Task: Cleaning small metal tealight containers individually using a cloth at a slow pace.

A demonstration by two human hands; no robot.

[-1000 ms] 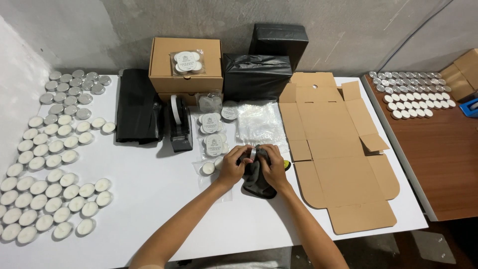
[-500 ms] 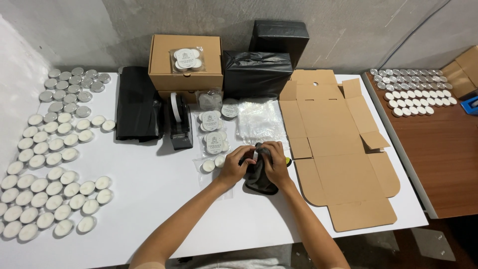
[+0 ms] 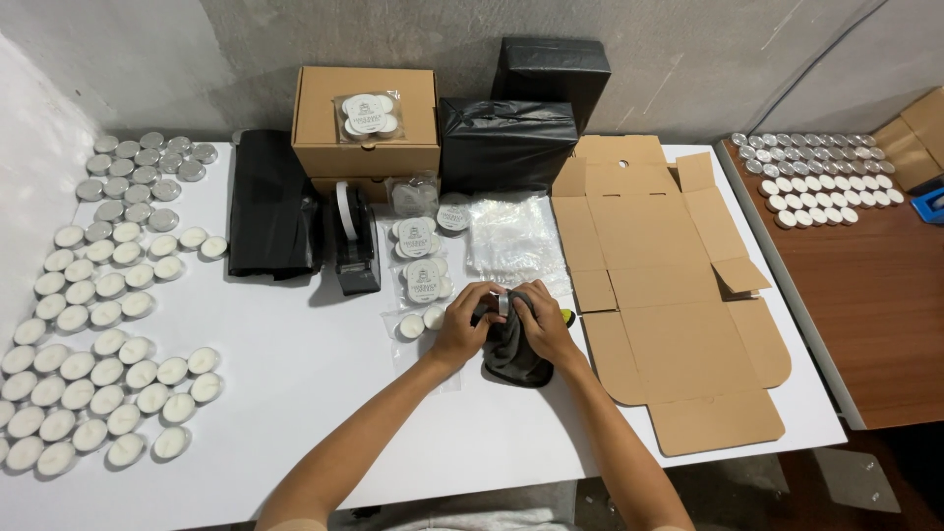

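Since a moment ago the hands are staying in the same spot on the white surface [image 3: 295,393], though the head camera is now showing them slightly lower in the view. The left hand [image 3: 462,324] and the right hand [image 3: 543,323] are meeting over a dark grey cloth [image 3: 513,354], which is lying bunched beneath them, just beside the flat cardboard box [image 3: 669,295]. Between the fingertips a small silver tealight cup [image 3: 502,304] is showing; both grips are closing narrowly around it, the cloth wrapping under the right palm. Two loose white tealights [image 3: 421,323] are sitting just left of the left hand, below the bagged candle packs [image 3: 423,258].
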